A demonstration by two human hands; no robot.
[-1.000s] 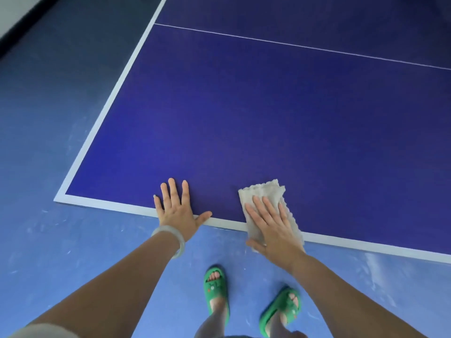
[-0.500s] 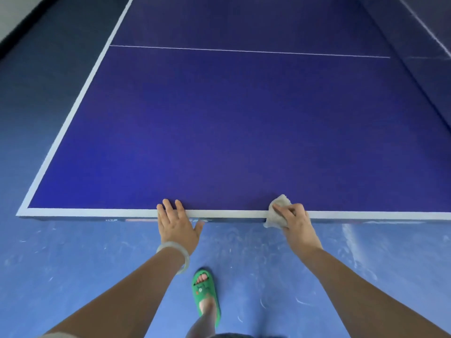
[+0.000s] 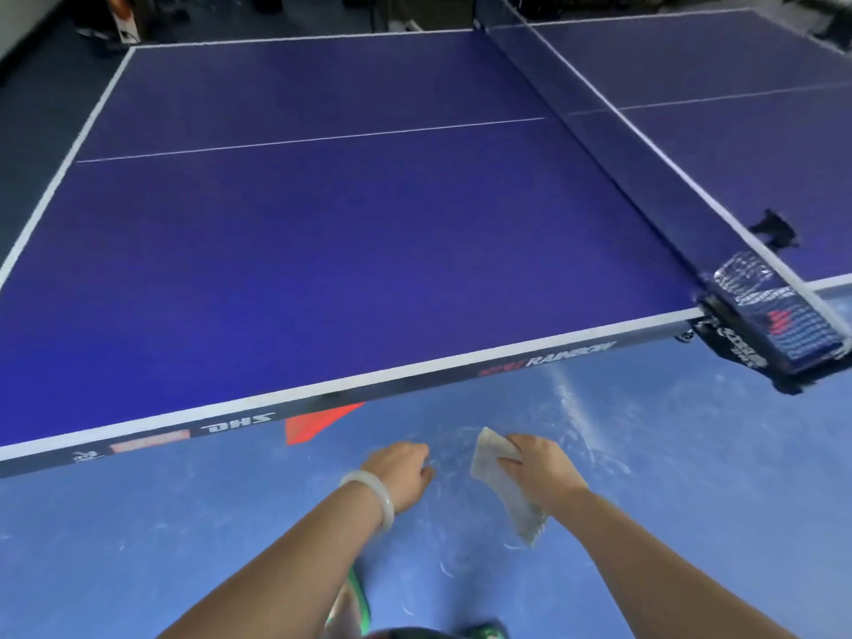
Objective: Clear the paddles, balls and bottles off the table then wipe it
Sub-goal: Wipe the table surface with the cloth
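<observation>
Both hands have left the near edge of the table (image 3: 322,251), where they rested half a second ago, and are now held over the floor on the person's side of that edge. The view has also lifted to take in the net.

Nearest, well short of the table, a green slipper (image 3: 358,606) shows between the forearms, blurred. A pale bangle (image 3: 369,498) circles the left wrist. The left hand (image 3: 400,472) is seen from the back, fingers loosely curled under and holding nothing, clear of the table edge. Just beside it, the right hand (image 3: 539,468) has its fingers wrapped round a grey-white cloth (image 3: 500,488). The cloth stands out forward of the fist and trails back under the wrist, touching neither table nor floor. The scuffed blue floor (image 3: 184,546) lies beneath both hands.

Under the table's near edge, an orange-red shape (image 3: 318,422) shows on the floor; what it is cannot be told. The edge band carries white lettering. No paddles, balls or bottles lie on the blue tabletop with its white lines. At the table's right end the net (image 3: 622,145) crosses it, fixed by a black clamp (image 3: 779,334) at the near edge. Beyond the net, a small dark object (image 3: 774,229) sits on the far half, too blurred to name.
</observation>
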